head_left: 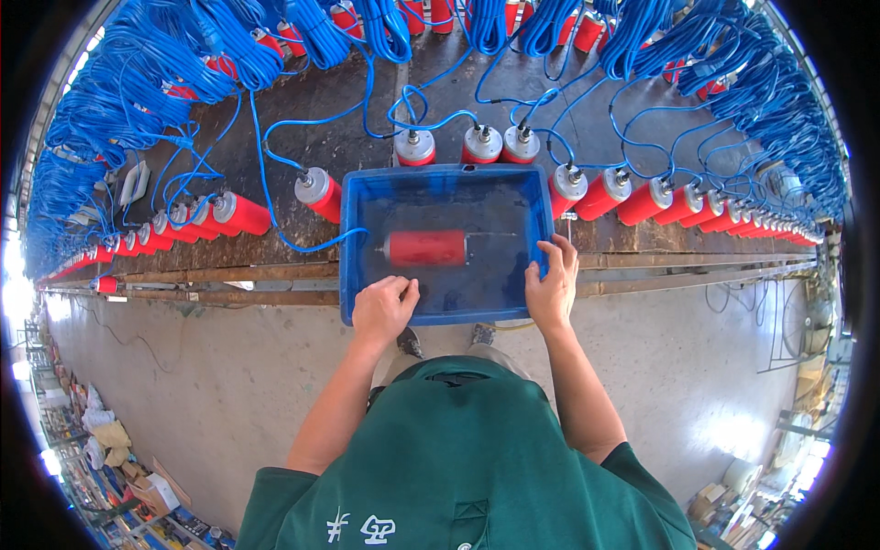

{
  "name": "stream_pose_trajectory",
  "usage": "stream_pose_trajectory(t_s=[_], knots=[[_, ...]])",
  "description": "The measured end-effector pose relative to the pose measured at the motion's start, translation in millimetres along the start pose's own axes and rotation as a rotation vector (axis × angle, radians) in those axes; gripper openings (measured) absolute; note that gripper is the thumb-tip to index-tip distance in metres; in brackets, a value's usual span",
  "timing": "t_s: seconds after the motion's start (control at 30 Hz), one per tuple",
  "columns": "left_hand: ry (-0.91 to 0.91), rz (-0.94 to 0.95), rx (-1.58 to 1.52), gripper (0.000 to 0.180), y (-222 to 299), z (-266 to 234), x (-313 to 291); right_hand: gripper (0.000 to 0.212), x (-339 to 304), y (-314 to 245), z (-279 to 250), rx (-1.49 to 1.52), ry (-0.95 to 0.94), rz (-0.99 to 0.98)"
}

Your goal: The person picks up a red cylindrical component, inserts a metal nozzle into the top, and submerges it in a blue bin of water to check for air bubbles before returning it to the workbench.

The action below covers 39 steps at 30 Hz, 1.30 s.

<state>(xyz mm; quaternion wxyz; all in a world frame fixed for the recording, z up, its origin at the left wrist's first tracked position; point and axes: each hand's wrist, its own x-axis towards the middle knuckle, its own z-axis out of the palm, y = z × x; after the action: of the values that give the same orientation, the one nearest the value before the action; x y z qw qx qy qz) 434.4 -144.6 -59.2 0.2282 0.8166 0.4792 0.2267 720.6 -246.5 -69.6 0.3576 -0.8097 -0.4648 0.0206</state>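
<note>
- Head view: the red cylinder (pixel 427 248) lies on its side inside the blue tub (pixel 350 220), in what looks like clear liquid; the tub's walls presumably keep that liquid off the bench (pixel 302 101).
- Your left hand (pixel 380 316) is at the near rim, left of its middle, fingers curled narrow; you cannot tell from here whether they grip anything.
- Your right hand (pixel 555 284) is at the right rim, thumb well apart from loosely spread fingers; this probably steadies the tub, whose near part juts past the bench edge.
- A blue cable (pixel 310 250) crosses the left rim, likely to leave the cylinder's end unpinched.
- Capped red cylinders (pixel 241 214) line the bench, cable coils (pixel 316 32) behind, apparently to leave you working room.
- White lettering (pixel 362 528) marks your green shirt (pixel 495 422); no brand or label is legible on the cylinders.
</note>
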Motion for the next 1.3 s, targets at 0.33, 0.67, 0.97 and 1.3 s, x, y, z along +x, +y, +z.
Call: stream_pose_trajectory(t_s=[0.33, 0.67, 0.97, 1.3], knots=[[-0.011, -0.034, 0.002, 0.03, 0.5, -0.4, -0.1, 0.042, 0.5, 1.7, 2.0, 0.007, 0.007, -0.011], [-0.049, -0.038, 0.065, 0.033, 2.2, -1.6, 1.8, 0.042, 0.6, 0.3, 0.4, 0.011, 0.0, -0.004], [-0.04, -0.048, 0.037, 0.032, 0.3, 0.9, 1.3, 0.04, 1.0, -2.1, 0.2, 0.005, -0.001, 0.004], [-0.036, -0.044, 0.035, 0.03, 2.3, -1.1, 1.1, 0.037, 0.1, -2.1, -0.1, 0.0, -0.001, -0.003]])
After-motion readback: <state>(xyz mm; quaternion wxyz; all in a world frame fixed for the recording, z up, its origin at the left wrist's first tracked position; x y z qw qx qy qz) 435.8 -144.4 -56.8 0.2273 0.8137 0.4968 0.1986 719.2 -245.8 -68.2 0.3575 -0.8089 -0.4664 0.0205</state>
